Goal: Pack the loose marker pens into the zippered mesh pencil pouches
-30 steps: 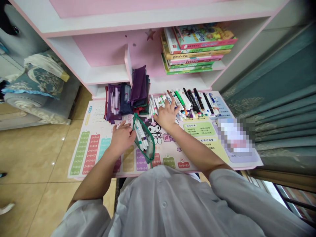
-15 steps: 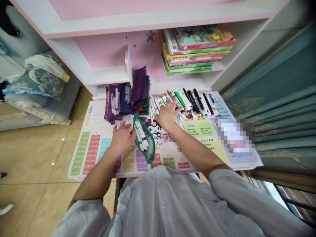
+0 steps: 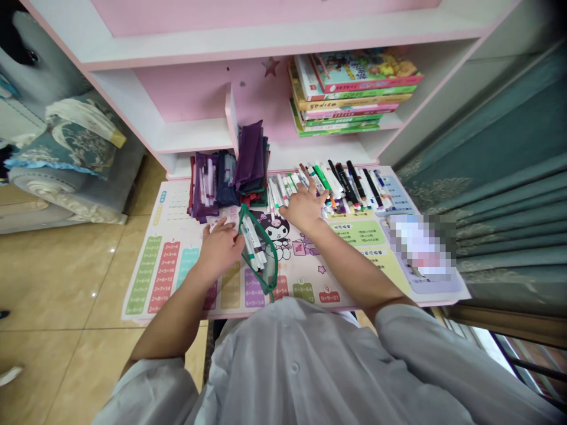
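**Reaching into the marker row, green pouch held agape**

Lying at the near edge of the loose markers [image 3: 349, 183], the right hand [image 3: 305, 209] has its fingers stretched toward one o'clock and touching the barrels. Whether a marker is pinched beneath them cannot be told. The left hand [image 3: 219, 248] is curled onto the left rim of the green pouch [image 3: 270, 274], thumb and fingers closed on the fabric so the mouth stands wide.

The pouch lies between the two hands, at three o'clock of the left one, on the printed desk mat [image 3: 172, 260]. Inside it are a handful of white markers [image 3: 253, 243], lying together with their caps toward eleven o'clock.

As far as the work shows, the pouch is only partly filled and unzipped. The row on the mat (a long one, running to three o'clock of the right hand) holds far more markers than the pouch does.

At twelve o'clock of the left hand lie purple pouches [image 3: 206, 186] with markers showing through them. Just beside these, a stack of flat pouches [image 3: 250, 153] leans on the shelf divider [image 3: 230, 115]. Farther out, at one o'clock, books [image 3: 349, 88] are stacked in the shelf compartment.
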{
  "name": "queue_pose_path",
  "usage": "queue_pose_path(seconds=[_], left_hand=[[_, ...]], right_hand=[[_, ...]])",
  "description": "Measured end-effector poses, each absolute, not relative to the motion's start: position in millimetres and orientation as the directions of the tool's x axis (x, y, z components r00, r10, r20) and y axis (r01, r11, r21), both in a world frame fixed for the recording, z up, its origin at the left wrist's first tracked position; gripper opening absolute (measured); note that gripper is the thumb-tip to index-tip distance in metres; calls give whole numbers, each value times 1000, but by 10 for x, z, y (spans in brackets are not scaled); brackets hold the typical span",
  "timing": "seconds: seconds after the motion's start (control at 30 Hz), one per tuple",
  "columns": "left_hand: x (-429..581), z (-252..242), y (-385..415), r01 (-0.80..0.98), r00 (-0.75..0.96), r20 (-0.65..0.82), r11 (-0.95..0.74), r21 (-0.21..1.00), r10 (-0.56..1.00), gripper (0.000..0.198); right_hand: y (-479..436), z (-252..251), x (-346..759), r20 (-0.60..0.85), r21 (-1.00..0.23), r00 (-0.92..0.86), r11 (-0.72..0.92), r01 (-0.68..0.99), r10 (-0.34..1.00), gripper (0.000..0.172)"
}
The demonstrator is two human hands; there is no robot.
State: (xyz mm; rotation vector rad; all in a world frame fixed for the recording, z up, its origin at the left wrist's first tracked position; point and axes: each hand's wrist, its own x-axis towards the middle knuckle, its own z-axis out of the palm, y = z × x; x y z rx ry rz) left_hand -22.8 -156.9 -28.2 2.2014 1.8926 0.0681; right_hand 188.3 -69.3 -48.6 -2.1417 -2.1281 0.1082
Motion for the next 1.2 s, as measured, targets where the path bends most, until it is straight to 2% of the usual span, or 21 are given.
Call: queue_pose_path(seconds=[0.13,0.27,0.43,0.6,0.8,1.2], left_hand=[[-234,-290,-1570,970,158,-122,-131,205,980,34],[-233,-284,-1567,968,162,-123,-133,214,979,34],[-214,-256,-1568,966,166,-131,-135,222,977,35],[-212,-243,-1578,964,165,-118,-135,230,979,35],[-226,-243,-1579,964,165,-129,-133,229,978,35],[-228,-271,-1573,965,178,-109,-152,212,978,34]], right_hand=[[-861,-194,1871,50,-229,-36,46,972,998,27],[-1162,149,1850,69,-319,-150,165,933,986,18],[-1486,345,1827,51,-362,-326,322,875,944,13],[-1639,388,1779,-35,-344,-428,391,854,903,14],[-1673,371,1725,-173,-247,-496,450,858,851,26],[-1586,-89,1510,-144,-153,-488,468,870,861,39]])
